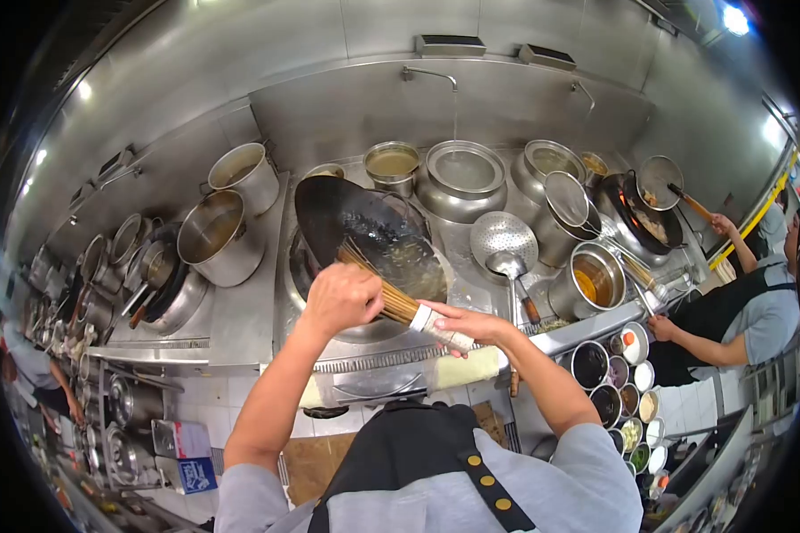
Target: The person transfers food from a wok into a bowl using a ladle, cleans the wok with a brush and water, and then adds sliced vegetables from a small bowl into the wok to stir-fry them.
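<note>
My right hand (468, 327) is closed round the white-wrapped handle of a bamboo wok brush (403, 305). The brush slants up and left, its bristle tips at the wok's near side. My left hand (342, 298) is a fist beside the bristles, at the near rim of the black wok (333, 209). The fingers are turned away, so what they grip is hidden. The wok is tilted, its left rim raised, and its inside looks wet. To the right of the wok lie a perforated skimmer (504, 238) and a ladle (508, 265) with a wooden handle.
Behind the wok, a tap (431, 74) runs into a wide pot (465, 169). A strainer (566, 197) and a pot of amber liquid (596, 277) stand right. Deep pots (221, 238) stand left. A co-worker (738, 311) holds a skimmer over another wok (653, 222). Ingredient bowls (629, 401) line the right.
</note>
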Demonstrator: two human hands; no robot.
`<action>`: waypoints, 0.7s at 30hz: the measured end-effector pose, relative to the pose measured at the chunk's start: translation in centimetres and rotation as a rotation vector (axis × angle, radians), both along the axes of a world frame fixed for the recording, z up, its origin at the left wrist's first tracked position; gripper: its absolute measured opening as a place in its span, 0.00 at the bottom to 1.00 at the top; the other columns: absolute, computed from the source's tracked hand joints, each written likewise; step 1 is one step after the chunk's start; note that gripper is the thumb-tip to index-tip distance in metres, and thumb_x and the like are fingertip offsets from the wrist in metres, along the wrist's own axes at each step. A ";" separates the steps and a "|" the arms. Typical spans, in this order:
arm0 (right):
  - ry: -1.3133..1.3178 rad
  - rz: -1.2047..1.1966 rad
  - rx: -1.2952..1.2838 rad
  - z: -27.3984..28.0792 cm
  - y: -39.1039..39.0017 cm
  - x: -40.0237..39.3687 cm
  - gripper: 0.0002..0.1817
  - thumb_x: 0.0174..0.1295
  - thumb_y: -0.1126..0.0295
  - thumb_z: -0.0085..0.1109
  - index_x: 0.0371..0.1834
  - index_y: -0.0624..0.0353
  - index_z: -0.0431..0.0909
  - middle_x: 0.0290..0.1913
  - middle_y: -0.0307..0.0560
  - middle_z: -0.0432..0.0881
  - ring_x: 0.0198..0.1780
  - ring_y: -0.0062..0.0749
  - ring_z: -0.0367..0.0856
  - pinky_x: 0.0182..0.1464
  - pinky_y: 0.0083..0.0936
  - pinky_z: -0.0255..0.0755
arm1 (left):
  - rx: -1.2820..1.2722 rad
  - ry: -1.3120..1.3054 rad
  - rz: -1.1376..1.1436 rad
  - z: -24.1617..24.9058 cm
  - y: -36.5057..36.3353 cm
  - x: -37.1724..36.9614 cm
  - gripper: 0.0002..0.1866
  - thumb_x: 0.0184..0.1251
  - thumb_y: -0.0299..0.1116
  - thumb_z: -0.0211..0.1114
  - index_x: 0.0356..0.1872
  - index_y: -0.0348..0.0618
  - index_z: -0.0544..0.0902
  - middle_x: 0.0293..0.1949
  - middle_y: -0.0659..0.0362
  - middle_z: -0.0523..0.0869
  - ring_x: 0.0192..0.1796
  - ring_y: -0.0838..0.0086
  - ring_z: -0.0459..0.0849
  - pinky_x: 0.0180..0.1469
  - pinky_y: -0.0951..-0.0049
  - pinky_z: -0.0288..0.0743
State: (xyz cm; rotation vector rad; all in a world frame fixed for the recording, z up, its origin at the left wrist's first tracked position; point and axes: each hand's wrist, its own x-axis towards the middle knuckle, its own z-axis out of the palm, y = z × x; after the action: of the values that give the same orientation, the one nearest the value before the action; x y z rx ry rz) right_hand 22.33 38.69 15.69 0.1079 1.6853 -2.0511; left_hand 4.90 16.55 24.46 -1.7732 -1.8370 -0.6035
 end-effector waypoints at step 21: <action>-0.372 -0.890 0.558 -19.3 1.1 1.4 0.41 0.66 0.50 0.52 0.78 0.44 0.44 0.53 0.62 0.79 0.39 0.48 0.85 0.27 0.35 0.83 | 0.087 -0.276 0.405 -12.7 -7.6 8.4 0.15 0.51 0.24 0.65 0.14 0.41 0.67 0.15 0.53 0.71 0.19 0.58 0.71 0.24 0.59 0.64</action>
State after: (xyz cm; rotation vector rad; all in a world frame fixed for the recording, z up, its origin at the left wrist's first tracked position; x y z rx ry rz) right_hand 23.77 39.78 -3.64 1.5512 2.0991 -1.7994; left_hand 13.32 8.99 11.75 -1.2555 -2.2363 -0.7778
